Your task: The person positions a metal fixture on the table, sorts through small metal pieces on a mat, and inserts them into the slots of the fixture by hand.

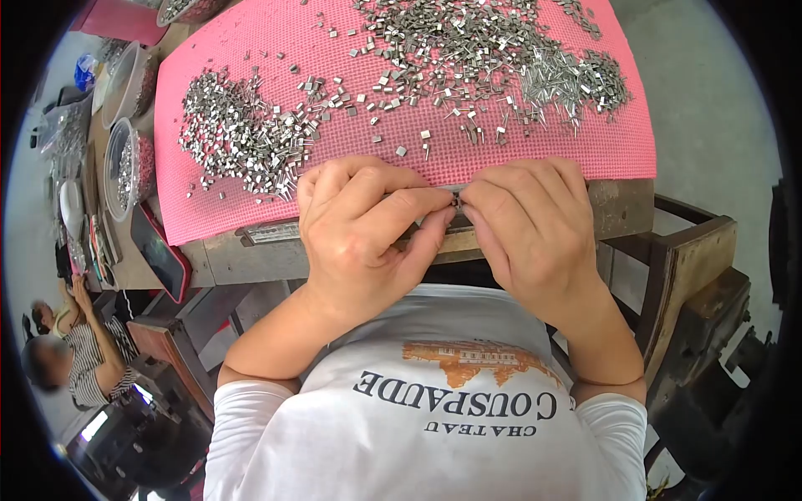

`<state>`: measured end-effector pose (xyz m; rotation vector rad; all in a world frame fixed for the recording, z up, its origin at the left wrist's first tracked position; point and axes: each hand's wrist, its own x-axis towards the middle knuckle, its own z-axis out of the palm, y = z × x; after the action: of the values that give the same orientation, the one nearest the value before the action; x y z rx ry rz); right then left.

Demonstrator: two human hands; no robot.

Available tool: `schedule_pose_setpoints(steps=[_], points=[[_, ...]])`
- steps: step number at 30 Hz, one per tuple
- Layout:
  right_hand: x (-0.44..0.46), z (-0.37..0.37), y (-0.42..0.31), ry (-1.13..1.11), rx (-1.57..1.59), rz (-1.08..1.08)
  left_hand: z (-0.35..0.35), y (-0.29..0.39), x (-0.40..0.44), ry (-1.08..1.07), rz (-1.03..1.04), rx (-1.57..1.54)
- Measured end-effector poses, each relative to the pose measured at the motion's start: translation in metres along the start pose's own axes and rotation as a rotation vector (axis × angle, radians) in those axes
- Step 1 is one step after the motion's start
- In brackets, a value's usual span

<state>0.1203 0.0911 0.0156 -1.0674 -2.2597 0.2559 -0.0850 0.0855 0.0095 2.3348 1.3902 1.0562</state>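
My left hand (359, 230) and my right hand (535, 225) meet at the near edge of the pink mesh mat (351, 138). Thumb and forefinger of each are pinched together around a tiny dark metal part (456, 200) between them. The fingertips mostly cover it, so its exact kind cannot be made out. Just beyond my left hand lies a pile of small shiny metal pieces (242, 134). A larger heap of similar metal pieces (451, 50) spreads across the far side of the mat, with thin metal pins (555, 83) at its right.
Clear plastic tubs (122, 171) with small parts stand along the mat's left side. A red-edged phone (163, 250) lies at the bench corner. A wooden stool-like frame (693, 267) is at the right. Another person in a striped top (88, 359) sits at lower left.
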Motion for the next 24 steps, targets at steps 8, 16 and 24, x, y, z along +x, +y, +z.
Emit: schedule_pose_setpoints(steps=[8, 16, 24], points=[[0.000, 0.000, 0.005, 0.035, 0.054, 0.007, 0.002, -0.004, -0.004, 0.029, -0.026, -0.041], [0.007, 0.003, 0.001, 0.023, -0.035, -0.018, -0.001, -0.004, -0.004, -0.003, 0.113, 0.045], [0.007, 0.002, -0.004, 0.029, 0.016, 0.032, -0.004, 0.008, -0.004, -0.049, 0.212, 0.344]])
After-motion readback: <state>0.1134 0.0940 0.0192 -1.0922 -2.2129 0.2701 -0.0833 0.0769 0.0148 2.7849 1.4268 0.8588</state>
